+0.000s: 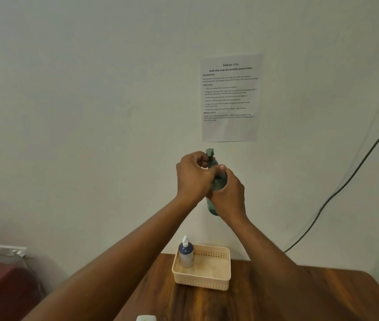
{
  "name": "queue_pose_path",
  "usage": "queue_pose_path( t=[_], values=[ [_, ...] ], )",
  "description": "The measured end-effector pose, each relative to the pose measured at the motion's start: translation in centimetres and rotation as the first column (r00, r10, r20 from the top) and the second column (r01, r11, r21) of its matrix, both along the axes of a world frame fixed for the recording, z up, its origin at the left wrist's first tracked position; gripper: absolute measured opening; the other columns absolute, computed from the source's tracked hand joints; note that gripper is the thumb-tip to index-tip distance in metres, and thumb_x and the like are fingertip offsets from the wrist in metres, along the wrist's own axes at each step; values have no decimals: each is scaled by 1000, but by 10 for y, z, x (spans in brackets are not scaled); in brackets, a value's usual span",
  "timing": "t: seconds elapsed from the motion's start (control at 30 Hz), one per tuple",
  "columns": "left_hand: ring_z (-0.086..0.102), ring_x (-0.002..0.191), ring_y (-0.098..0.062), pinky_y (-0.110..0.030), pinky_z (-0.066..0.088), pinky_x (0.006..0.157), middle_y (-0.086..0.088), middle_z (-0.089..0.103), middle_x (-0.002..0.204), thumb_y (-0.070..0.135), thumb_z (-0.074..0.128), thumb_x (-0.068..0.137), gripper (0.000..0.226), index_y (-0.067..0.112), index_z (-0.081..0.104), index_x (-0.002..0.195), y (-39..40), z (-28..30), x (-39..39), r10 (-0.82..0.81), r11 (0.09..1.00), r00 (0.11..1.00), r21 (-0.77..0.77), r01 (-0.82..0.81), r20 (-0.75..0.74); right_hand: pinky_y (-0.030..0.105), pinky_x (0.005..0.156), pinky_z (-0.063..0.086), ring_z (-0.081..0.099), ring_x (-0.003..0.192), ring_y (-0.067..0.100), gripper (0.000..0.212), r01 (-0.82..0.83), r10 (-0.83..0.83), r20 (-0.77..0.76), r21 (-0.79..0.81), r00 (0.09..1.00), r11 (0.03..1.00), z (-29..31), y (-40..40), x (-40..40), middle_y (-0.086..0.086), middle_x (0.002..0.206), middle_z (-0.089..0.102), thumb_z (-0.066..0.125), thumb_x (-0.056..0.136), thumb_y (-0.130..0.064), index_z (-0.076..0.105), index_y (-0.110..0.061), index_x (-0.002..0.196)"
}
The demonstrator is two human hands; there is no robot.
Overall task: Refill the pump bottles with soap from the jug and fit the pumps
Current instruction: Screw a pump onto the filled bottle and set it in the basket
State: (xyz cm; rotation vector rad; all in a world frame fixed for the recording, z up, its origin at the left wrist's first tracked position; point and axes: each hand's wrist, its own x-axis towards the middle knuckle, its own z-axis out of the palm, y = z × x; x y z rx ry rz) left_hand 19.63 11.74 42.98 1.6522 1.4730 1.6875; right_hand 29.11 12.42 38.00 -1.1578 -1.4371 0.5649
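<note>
I hold a teal see-through pump bottle (pixel 218 183) up in the air in front of the wall. My right hand (pixel 229 195) is wrapped around its body. My left hand (pixel 193 177) pinches the collar just under the grey-green pump head (pixel 209 152) at the bottle's top. Below, a cream plastic basket (pixel 216 278) sits on the wooden table (pixel 264 300). Inside its left corner stands a white bottle with a dark blue shoulder and a white pump (pixel 185 253). The jug is out of view.
A printed task sheet (pixel 230 98) hangs on the wall above my hands. A dark cable (pixel 345 184) runs down the wall at right. A white object's top (pixel 146 318) peeks in at the bottom edge. A dark red piece of furniture (pixel 3 290) stands at lower left.
</note>
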Motion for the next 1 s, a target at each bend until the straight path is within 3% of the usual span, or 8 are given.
queue_pose_path(
  t=[0.13, 0.23, 0.4, 0.5, 0.63, 0.7, 0.87, 1.0],
  values=[
    [77, 95, -16, -39, 64, 88, 0, 79, 102, 21, 80, 89, 21, 14, 77, 109, 2, 0, -4, -205, 973, 976, -89, 211, 72, 25, 91, 51, 59, 106, 12, 54, -11, 11, -11, -57, 1000, 998, -1, 3, 4, -5, 121, 65, 84, 83, -31, 58, -19, 129],
    [76, 102, -18, -32, 62, 88, -3, 78, 112, 14, 71, 97, 21, 11, 76, 117, 4, 6, -11, -371, 912, 923, -147, 383, 99, 29, 92, 51, 57, 108, 13, 58, -39, 36, -32, -79, 999, 996, 0, 4, 6, -6, 122, 63, 85, 81, -32, 57, -22, 130],
    [72, 103, -19, -21, 60, 75, -6, 75, 112, 21, 76, 93, 24, 14, 79, 115, 7, 14, -13, -324, 940, 945, -105, 326, 34, 24, 88, 44, 52, 103, 9, 52, -64, 62, -36, -68, 997, 996, 10, 4, 7, -13, 114, 55, 84, 82, -31, 54, -26, 125],
    [75, 101, -17, -25, 58, 88, -5, 78, 110, 11, 75, 93, 22, 12, 79, 115, 11, 16, -18, -342, 935, 938, -82, 345, 50, 30, 89, 51, 59, 97, 10, 48, -111, 105, -76, -84, 992, 990, 12, 3, 10, -13, 110, 62, 86, 79, -31, 56, -28, 116],
    [74, 113, -21, -38, 49, 109, -8, 79, 111, 4, 65, 99, 26, 8, 71, 124, 13, 19, -29, -494, 851, 866, -157, 500, 78, 35, 92, 52, 60, 108, 15, 57, -128, 120, -83, -102, 989, 987, 10, 3, 15, -7, 119, 65, 87, 76, -33, 59, -26, 126],
    [73, 113, -19, -34, 50, 107, -6, 79, 113, 5, 62, 101, 27, 8, 70, 126, 12, 22, -30, -524, 833, 850, -176, 524, 53, 38, 96, 53, 60, 111, 17, 61, -125, 115, -95, -109, 989, 986, 11, 3, 14, -5, 123, 65, 87, 76, -33, 58, -25, 129],
    [75, 99, -17, -13, 49, 77, -5, 78, 103, 22, 79, 90, 18, 14, 80, 106, 10, 23, -19, -355, 934, 935, -51, 355, 0, 32, 97, 50, 57, 110, 13, 59, -120, 114, -71, -79, 991, 990, 17, 2, 12, -9, 120, 62, 85, 80, -32, 57, -23, 131],
    [75, 107, -17, -23, 52, 96, -6, 80, 107, 8, 70, 96, 23, 9, 76, 119, 12, 29, -27, -475, 875, 880, -98, 473, 2, 39, 97, 54, 61, 114, 19, 59, -164, 153, -109, -106, 982, 981, 17, 2, 16, -5, 123, 66, 87, 76, -33, 59, -25, 128]
  ],
)
